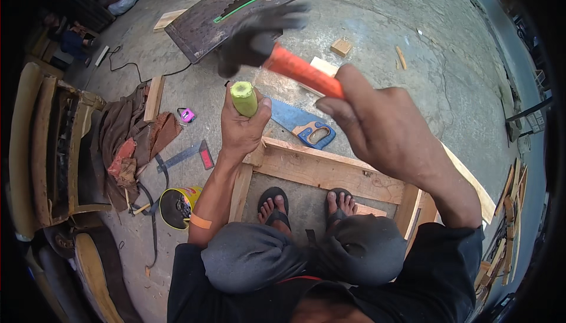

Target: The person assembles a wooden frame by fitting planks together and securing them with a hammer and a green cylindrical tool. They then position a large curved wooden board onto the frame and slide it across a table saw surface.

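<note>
The person's left hand [244, 129] has its fingers wrapped closed around a yellow-green tool handle [244, 100], flat end up; its lower end is hidden. The right hand [392, 128], fingers closed, grips the orange shaft of a hammer [303, 71], whose blurred dark head appears just above that handle in the view. A wooden frame [330, 169] surrounds the sandalled feet. Beyond it, a blue-handled handsaw [295, 117] lies on the concrete floor [365, 28]; a pink tape measure [187, 115] and a try square [183, 156] lie left.
</note>
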{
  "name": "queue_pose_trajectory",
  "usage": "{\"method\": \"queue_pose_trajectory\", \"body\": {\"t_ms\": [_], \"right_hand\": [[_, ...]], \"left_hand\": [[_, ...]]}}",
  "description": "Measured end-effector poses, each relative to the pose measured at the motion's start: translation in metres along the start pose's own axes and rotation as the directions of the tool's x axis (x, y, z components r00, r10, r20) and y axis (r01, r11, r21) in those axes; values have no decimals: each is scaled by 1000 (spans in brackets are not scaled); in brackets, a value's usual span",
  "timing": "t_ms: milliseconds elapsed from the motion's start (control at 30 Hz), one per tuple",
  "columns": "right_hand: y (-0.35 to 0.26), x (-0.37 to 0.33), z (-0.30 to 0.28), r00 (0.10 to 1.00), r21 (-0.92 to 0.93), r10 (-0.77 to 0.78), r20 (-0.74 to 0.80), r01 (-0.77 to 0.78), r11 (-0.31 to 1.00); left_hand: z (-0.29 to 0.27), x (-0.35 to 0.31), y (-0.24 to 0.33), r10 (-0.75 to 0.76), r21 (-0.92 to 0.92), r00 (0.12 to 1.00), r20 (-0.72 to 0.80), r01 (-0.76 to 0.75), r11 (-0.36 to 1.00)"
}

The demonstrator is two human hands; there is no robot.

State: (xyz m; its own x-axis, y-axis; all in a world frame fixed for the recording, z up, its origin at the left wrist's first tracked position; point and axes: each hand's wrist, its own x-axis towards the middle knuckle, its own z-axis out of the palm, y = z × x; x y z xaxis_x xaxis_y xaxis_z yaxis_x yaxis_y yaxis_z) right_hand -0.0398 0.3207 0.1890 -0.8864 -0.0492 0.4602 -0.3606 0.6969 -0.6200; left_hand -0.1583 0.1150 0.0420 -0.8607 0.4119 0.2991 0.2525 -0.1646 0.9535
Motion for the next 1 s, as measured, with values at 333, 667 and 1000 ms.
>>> {"method": "queue_pose_trajectory", "body": {"t_ms": [333, 667, 1000], "right_hand": [[1, -9, 5, 918, -247, 232, 323, -155, 957], [-3, -4, -7, 906, -348, 217, 365, -83, 934], [5, -10, -6, 932, -192, 197, 304, -143, 971]], "left_hand": [[-2, -6, -5, -53, 26, 998, -15, 54, 998], [-5, -12, -5, -75, 24, 997, -20, 76, 997], [-9, -15, -8, -49, 92, 999, 5, 48, 995]]}}
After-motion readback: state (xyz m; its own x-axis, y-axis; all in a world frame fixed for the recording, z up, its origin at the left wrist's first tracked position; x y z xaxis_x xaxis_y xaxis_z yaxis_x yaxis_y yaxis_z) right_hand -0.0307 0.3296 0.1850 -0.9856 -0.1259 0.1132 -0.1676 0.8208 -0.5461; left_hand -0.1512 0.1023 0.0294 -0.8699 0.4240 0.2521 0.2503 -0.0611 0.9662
